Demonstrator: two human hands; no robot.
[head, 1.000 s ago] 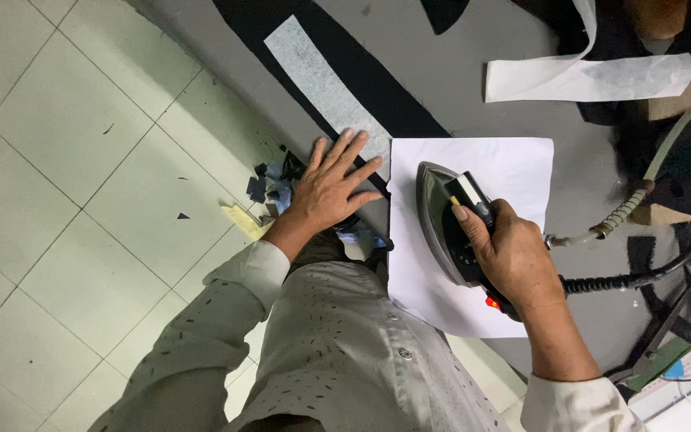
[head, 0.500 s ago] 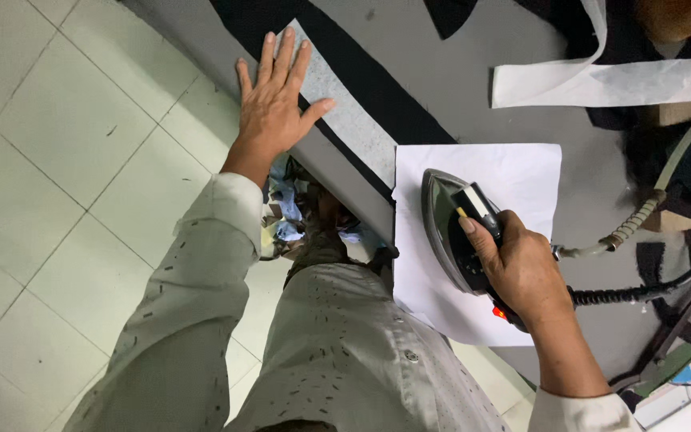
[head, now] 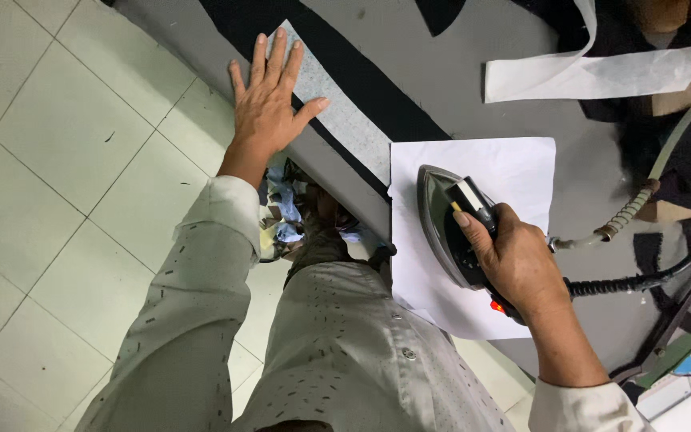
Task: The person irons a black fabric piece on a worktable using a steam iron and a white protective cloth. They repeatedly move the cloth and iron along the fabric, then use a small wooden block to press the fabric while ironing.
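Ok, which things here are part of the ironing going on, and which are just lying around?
In use:
- iron, gripped by right hand
- white sheet under it
- pale strip on black fabric, under left hand

Lying about:
- white band
- scraps on floor

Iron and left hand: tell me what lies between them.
In the head view, between iron and left hand lie the pale interfacing strip, black fabric strip and white sheet's edge.

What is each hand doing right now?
Left hand: open, flat on the pale interfacing strip.
Right hand: closed around the dark steam iron.
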